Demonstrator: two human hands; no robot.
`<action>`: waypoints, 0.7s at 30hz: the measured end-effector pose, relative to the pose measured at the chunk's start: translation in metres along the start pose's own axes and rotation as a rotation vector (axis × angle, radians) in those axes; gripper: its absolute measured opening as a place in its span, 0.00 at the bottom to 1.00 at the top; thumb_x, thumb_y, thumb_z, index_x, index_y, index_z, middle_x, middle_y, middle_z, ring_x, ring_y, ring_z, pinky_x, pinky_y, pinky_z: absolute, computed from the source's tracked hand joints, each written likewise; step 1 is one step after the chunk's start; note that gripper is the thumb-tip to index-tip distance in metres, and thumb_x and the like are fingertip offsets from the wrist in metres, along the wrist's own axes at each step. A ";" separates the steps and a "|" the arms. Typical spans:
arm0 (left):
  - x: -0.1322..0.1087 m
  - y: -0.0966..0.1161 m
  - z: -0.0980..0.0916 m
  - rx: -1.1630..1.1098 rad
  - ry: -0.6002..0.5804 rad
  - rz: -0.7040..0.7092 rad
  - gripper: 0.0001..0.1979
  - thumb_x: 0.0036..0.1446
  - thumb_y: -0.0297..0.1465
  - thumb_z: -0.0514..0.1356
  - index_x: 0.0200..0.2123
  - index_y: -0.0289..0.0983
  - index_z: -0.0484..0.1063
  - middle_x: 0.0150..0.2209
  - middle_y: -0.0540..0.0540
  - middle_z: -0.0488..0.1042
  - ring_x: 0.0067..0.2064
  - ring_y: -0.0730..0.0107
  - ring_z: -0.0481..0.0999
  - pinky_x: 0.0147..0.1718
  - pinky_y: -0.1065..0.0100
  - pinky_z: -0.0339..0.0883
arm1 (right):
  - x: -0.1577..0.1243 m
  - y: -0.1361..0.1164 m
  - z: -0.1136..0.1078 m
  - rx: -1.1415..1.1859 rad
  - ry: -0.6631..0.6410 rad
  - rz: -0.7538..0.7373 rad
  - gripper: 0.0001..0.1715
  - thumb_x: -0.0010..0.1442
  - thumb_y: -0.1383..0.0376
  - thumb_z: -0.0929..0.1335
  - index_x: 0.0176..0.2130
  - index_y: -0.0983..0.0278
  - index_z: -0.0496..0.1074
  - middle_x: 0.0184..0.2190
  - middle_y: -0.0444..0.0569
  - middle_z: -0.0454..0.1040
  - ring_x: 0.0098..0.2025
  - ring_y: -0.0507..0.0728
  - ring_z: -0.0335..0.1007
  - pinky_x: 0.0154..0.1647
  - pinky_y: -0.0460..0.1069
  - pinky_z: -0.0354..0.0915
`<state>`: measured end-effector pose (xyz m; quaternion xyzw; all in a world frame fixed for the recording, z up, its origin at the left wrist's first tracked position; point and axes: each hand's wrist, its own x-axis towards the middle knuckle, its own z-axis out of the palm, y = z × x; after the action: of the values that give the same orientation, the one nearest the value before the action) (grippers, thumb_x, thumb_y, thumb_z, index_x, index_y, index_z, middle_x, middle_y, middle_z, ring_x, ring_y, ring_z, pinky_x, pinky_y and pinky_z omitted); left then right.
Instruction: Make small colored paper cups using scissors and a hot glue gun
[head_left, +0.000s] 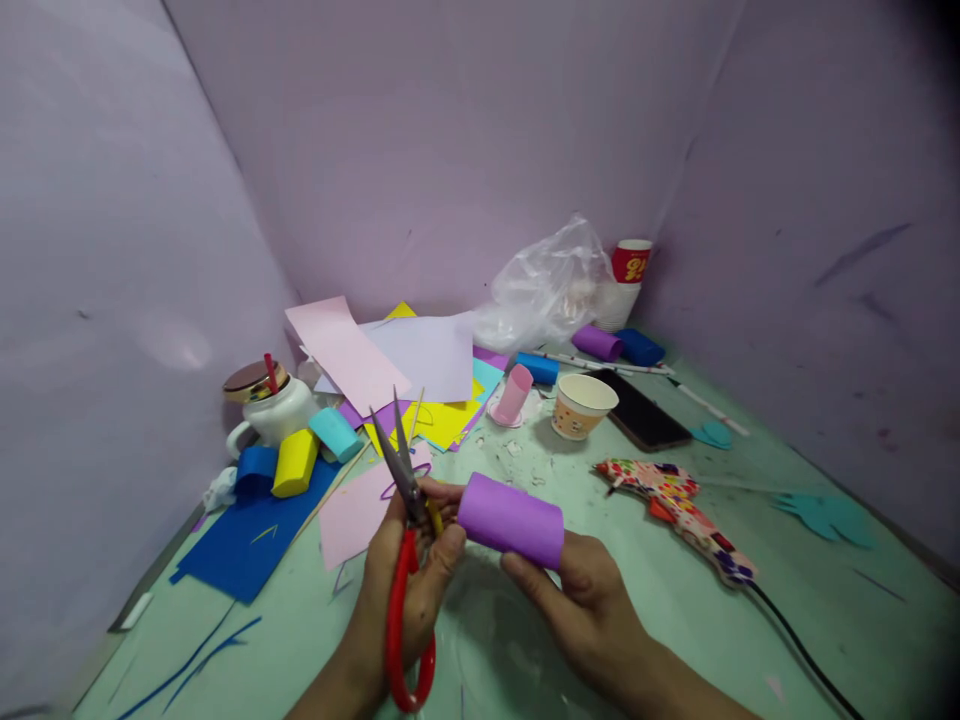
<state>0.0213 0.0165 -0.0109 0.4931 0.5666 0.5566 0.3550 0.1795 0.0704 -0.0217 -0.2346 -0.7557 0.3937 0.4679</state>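
Red-handled scissors (409,497) rest in my left hand (418,570), blades parted and pointing up and away. The fingertips of that hand also reach the left end of a purple paper tube (511,520). My right hand (581,590) is closed on the tube's right end, thumb below. The tube lies nearly level above the table. Something small and yellow (434,518) shows by the scissors' pivot; I cannot make out what it is. Beyond the tube, a pink paper tube (514,394) stands tilted on a pink round base, beside a patterned paper cup (583,408).
To the right lie a floral glue gun (675,505) with a black cord and a dark phone (645,412). Paper sheets (427,350) are piled at the back. A lidded white mug (277,410) stands left, near yellow (295,463) and blue paper tubes. A plastic bag (551,285) sits behind.
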 end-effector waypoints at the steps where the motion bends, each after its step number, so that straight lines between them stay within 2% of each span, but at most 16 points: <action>1: 0.000 0.001 -0.001 -0.011 0.011 -0.008 0.15 0.58 0.38 0.57 0.46 0.38 0.62 0.46 0.44 0.74 0.47 0.66 0.74 0.47 0.68 0.67 | 0.000 0.000 0.000 -0.048 0.006 -0.101 0.10 0.58 0.68 0.66 0.37 0.64 0.78 0.28 0.49 0.80 0.27 0.56 0.76 0.33 0.49 0.72; 3: 0.000 0.004 -0.005 0.018 0.040 -0.030 0.15 0.57 0.39 0.57 0.45 0.38 0.63 0.45 0.43 0.74 0.45 0.64 0.76 0.44 0.66 0.69 | 0.000 0.001 0.000 -0.104 0.024 -0.228 0.10 0.58 0.71 0.65 0.37 0.64 0.77 0.28 0.49 0.79 0.25 0.54 0.75 0.30 0.46 0.71; 6: 0.000 0.005 -0.013 0.200 0.088 -0.070 0.16 0.58 0.41 0.54 0.46 0.39 0.64 0.44 0.42 0.74 0.43 0.61 0.76 0.42 0.61 0.70 | -0.001 0.004 0.000 -0.179 0.086 -0.263 0.08 0.57 0.72 0.65 0.33 0.65 0.75 0.23 0.47 0.76 0.23 0.53 0.73 0.26 0.45 0.70; 10: -0.001 0.002 -0.020 0.588 0.020 -0.040 0.18 0.60 0.38 0.49 0.52 0.40 0.63 0.49 0.40 0.72 0.50 0.56 0.72 0.50 0.52 0.65 | -0.002 0.008 0.001 -0.263 0.201 -0.275 0.06 0.56 0.73 0.66 0.29 0.65 0.73 0.20 0.45 0.73 0.20 0.52 0.70 0.23 0.44 0.68; 12: -0.003 0.001 -0.019 0.703 -0.031 -0.003 0.19 0.61 0.34 0.47 0.54 0.39 0.62 0.50 0.39 0.71 0.53 0.55 0.70 0.51 0.51 0.63 | -0.002 0.010 0.001 -0.288 0.233 -0.306 0.07 0.56 0.74 0.66 0.29 0.65 0.72 0.20 0.45 0.72 0.20 0.51 0.69 0.23 0.44 0.68; 16: -0.007 0.000 -0.014 0.837 -0.081 0.026 0.22 0.56 0.27 0.48 0.54 0.38 0.64 0.49 0.39 0.72 0.53 0.54 0.69 0.51 0.52 0.63 | -0.003 0.014 0.003 -0.357 0.235 -0.383 0.09 0.56 0.75 0.64 0.29 0.64 0.71 0.20 0.46 0.71 0.23 0.54 0.71 0.25 0.47 0.69; 21: -0.010 0.002 -0.011 0.880 -0.072 0.017 0.23 0.54 0.27 0.49 0.54 0.36 0.65 0.47 0.37 0.73 0.51 0.53 0.71 0.49 0.53 0.65 | -0.005 0.020 0.005 -0.420 0.231 -0.524 0.11 0.55 0.76 0.62 0.33 0.66 0.71 0.21 0.48 0.70 0.28 0.59 0.74 0.25 0.51 0.71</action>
<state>0.0139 0.0034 -0.0088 0.6209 0.7330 0.2476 0.1263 0.1772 0.0770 -0.0417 -0.1669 -0.7969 0.0673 0.5767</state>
